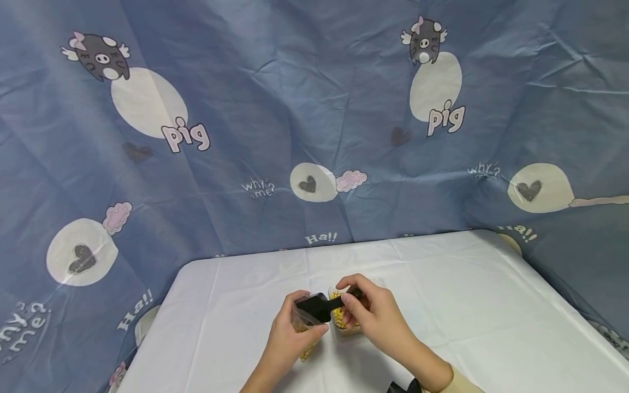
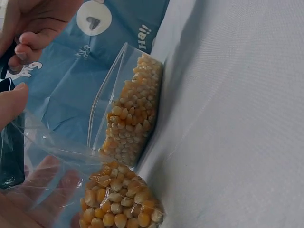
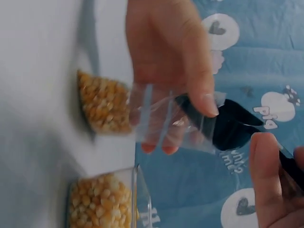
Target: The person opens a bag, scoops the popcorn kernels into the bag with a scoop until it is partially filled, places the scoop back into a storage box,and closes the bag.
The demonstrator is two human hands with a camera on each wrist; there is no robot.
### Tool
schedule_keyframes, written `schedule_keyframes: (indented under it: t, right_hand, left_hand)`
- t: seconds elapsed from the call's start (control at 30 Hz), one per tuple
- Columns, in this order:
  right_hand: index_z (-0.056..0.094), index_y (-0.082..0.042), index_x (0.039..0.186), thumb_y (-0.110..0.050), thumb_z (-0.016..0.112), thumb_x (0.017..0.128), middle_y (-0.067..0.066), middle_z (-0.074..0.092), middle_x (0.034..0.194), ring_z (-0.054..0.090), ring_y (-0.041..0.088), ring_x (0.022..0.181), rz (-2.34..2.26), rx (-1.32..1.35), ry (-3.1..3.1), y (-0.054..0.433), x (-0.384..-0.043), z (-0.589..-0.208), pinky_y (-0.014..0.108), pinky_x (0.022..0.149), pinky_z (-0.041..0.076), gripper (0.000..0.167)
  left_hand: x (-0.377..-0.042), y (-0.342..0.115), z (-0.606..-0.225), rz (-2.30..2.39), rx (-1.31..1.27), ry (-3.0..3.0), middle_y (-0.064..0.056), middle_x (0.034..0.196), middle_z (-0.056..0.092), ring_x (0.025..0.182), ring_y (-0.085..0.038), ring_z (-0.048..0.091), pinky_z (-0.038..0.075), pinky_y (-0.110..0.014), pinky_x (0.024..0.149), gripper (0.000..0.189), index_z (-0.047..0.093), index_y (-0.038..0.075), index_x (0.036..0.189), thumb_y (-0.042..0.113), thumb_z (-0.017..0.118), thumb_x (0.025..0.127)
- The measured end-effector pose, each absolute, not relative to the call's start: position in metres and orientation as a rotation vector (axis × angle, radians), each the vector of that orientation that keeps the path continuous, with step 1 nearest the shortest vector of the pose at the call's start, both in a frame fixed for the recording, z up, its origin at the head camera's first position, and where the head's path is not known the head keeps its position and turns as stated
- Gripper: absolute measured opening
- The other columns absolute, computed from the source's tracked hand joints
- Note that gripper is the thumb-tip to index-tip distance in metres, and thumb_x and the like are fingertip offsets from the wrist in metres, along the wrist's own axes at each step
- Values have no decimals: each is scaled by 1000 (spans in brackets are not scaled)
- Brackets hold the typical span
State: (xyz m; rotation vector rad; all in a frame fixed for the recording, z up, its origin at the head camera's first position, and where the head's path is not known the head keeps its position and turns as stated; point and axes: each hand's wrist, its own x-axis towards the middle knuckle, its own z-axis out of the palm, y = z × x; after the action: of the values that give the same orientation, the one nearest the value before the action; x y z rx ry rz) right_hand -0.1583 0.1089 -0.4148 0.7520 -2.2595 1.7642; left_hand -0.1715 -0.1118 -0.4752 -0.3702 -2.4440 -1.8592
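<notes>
My left hand [image 1: 286, 335] holds a clear plastic zip bag [image 2: 118, 202] by its upper part, thumb on one side and fingers on the other. Yellow corn kernels fill the bottom of the bag. In my right hand [image 1: 382, 314] is the handle of a black scoop [image 1: 316, 307]. The scoop's head sits at the bag's mouth, partly inside the clear plastic, tilted toward the bag in the right wrist view. Beside the bag, under my right hand, a clear rectangular container [image 3: 134, 194] stands on the table with more corn kernels in it.
A white cloth covers the table [image 1: 236, 305]. Behind it hangs a blue curtain [image 1: 275, 125] printed with pigs and hearts. A small black object [image 1: 405, 386] shows at the bottom edge, near the right sleeve [image 1: 459, 382].
</notes>
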Motion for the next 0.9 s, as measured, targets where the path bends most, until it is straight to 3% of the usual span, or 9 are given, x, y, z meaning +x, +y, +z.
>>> schedule_keyframes:
  t: [0.13,0.3,0.5,0.67,0.77,0.9]
  right_hand:
    - [66,-2,113,-22,65,100,15,66,77,66,24,60,2056,684,-2258,110,-161,-414,45,59,58,24]
    - [67,3,112,-19,70,97,24,66,79,67,22,60,2159,662,-2242,111,-163,-412,42,59,59,26]
    - [66,5,109,-20,68,98,24,64,79,66,24,59,2232,509,-2129,119,-166,-407,42,57,58,28]
    - [65,5,108,-22,67,99,26,65,81,67,26,61,2252,368,-2060,131,-170,-402,40,58,58,29]
    - [64,8,109,-20,66,99,30,65,82,66,27,60,2238,302,-2032,139,-175,-401,40,58,58,29]
    - [62,10,109,-16,63,101,27,65,78,65,23,58,2251,219,-2001,148,-184,-406,38,56,57,27]
  left_hand:
    - [-170,-113,-475,-1867,-370,-2444,-3,133,58,120,-18,55,43,-47,102,71,48,25,136,32,89,78]
    - [-170,-113,-475,-1855,-370,-2442,-1,129,60,119,-18,56,41,-49,103,69,49,27,135,28,89,78]
    - [-172,-113,-476,-1830,-400,-2438,4,123,64,119,-19,56,34,-55,103,68,50,26,135,29,88,79]
    - [-171,-114,-477,-1830,-467,-2403,6,118,65,115,-17,59,35,-55,102,70,48,21,136,27,88,79]
    - [-171,-114,-478,-1842,-487,-2385,2,120,64,114,-15,59,38,-53,101,68,48,22,136,25,87,80]
    - [-171,-114,-478,-1865,-474,-2374,-6,120,65,114,-15,59,40,-47,103,64,50,28,132,22,87,80]
